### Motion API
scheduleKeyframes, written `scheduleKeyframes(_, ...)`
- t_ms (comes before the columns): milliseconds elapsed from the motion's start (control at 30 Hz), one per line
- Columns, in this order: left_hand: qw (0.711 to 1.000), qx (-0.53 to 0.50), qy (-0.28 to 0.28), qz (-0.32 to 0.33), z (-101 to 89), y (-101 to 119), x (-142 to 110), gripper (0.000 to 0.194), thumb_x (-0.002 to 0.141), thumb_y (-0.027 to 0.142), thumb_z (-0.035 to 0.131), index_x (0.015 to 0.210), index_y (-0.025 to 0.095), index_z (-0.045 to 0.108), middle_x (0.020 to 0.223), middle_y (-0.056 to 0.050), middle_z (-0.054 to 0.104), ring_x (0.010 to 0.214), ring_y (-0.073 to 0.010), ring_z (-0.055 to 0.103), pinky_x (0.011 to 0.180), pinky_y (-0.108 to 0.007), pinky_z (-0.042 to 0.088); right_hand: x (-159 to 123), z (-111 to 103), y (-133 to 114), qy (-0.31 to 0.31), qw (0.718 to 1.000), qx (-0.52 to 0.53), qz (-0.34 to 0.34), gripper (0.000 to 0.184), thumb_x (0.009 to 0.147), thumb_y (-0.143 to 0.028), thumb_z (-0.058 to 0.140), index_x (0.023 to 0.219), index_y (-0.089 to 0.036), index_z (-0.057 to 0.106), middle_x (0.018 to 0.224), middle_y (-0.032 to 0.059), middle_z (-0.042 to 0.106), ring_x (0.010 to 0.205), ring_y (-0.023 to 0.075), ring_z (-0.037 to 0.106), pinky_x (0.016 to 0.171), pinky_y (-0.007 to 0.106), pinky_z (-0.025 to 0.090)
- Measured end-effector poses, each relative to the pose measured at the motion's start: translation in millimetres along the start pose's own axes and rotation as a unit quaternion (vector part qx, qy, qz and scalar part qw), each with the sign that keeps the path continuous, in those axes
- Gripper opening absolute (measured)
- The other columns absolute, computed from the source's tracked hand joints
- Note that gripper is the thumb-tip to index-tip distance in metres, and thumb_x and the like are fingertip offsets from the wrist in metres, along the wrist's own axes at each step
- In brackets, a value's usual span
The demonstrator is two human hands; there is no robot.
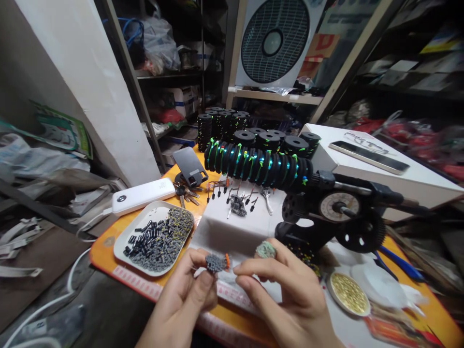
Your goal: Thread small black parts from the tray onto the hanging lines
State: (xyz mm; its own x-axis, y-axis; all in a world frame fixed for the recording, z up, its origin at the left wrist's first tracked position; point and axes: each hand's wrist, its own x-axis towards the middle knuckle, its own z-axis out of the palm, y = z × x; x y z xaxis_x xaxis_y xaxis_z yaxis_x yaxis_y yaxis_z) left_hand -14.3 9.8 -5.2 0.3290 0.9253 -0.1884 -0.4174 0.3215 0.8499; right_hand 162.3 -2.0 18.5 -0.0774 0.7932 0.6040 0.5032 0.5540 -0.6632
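My left hand (194,285) pinches a dark grey, knobbly clump (215,263) between thumb and fingers. A short row of small orange pieces (227,261) shows at the clump's right side. Close to these, my right hand (286,285) has its thumb and index fingertips nearly together; whether anything thin lies between them I cannot tell. A rough green lump (266,250) is tucked at the right hand's fingers, behind the index finger. Beyond both hands, a black ribbed roll (257,164) wound with bright green strands sits on a geared winding device (335,208).
To the left stand a tray of small black and grey pieces (126,253), a white power bank (143,196), keys (186,193) and a phone (189,164). Small black-tipped strands hang over a white block (210,232). At right are a dish of gold bits (348,293) and blue-handled pliers (402,265).
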Motion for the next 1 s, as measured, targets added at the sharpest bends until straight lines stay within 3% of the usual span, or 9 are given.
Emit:
scheduleKeyframes(167,0.998,-0.057,0.012,-0.03,12.8,-5,2,0.03,0.075,0.046,0.082,0.085,0.021,0.069,0.064,0.006,0.045,0.054,-0.0067,0.035,0.051,-0.016,0.032,4,4,-3,0.038,0.997,0.06,0.024,0.014,0.086,-0.011,0.068,0.088,-0.022,0.076,0.074,0.0018,0.069,0.07,0.0134,0.062,0.062,0.022,0.051)
scheduleKeyframes(367,0.998,-0.052,0.029,-0.003,21.8,-6,2,0.02,0.077,0.04,0.082,0.087,0.025,0.073,0.065,0.005,0.052,0.057,-0.0082,0.045,0.055,-0.016,0.042,1,7,-3,0.012,1.0,0.027,-0.009,0.013,0.087,-0.006,0.065,0.092,-0.014,0.074,0.076,0.0056,0.065,0.069,0.0133,0.061,0.061,0.023,0.05)
scheduleKeyframes(567,0.991,-0.07,0.104,0.056,25.3,-7,7,0.021,0.077,0.035,0.083,0.092,0.023,0.075,0.087,-0.002,0.068,0.081,-0.0164,0.064,0.073,-0.023,0.053,-1,7,-1,-0.034,0.998,-0.002,-0.056,0.015,0.088,-0.005,0.059,0.089,-0.012,0.071,0.072,0.0059,0.059,0.066,0.0162,0.055,0.056,0.027,0.047)
scheduleKeyframes(667,0.989,-0.076,0.113,0.056,24.2,-8,8,0.018,0.075,0.033,0.084,0.082,0.019,0.075,0.08,-0.003,0.069,0.083,-0.0195,0.066,0.079,-0.028,0.054,-1,4,-1,-0.012,0.999,0.019,-0.037,0.018,0.087,-0.003,0.061,0.095,-0.014,0.072,0.079,0.0062,0.063,0.072,0.0153,0.061,0.062,0.025,0.051)
scheduleKeyframes(733,0.99,-0.074,0.111,0.036,24.0,-10,7,0.018,0.076,0.033,0.083,0.085,0.02,0.074,0.075,-0.001,0.069,0.082,-0.0195,0.067,0.081,-0.029,0.054,-1,3,-1,-0.005,0.999,0.033,-0.017,0.021,0.087,-0.002,0.063,0.099,-0.016,0.072,0.084,0.0058,0.065,0.076,0.0145,0.064,0.065,0.024,0.053)
scheduleKeyframes(900,0.998,-0.036,0.047,-0.027,25.9,-16,1,0.035,0.075,0.05,0.08,0.095,0.023,0.071,0.062,0.003,0.064,0.055,-0.0125,0.056,0.057,-0.023,0.049,0,4,1,0.006,0.999,0.033,0.003,0.016,0.087,-0.009,0.067,0.097,-0.017,0.077,0.079,0.0059,0.066,0.071,0.0158,0.063,0.06,0.027,0.053)
scheduleKeyframes(1000,0.997,0.035,0.067,-0.014,26.5,-20,-3,0.039,0.076,0.056,0.076,0.091,0.022,0.068,0.058,0.005,0.054,0.05,-0.0101,0.046,0.048,-0.02,0.039,2,5,0,0.025,0.999,0.039,0.005,0.013,0.085,-0.009,0.068,0.09,-0.016,0.078,0.072,0.005,0.067,0.064,0.0142,0.062,0.054,0.025,0.049)
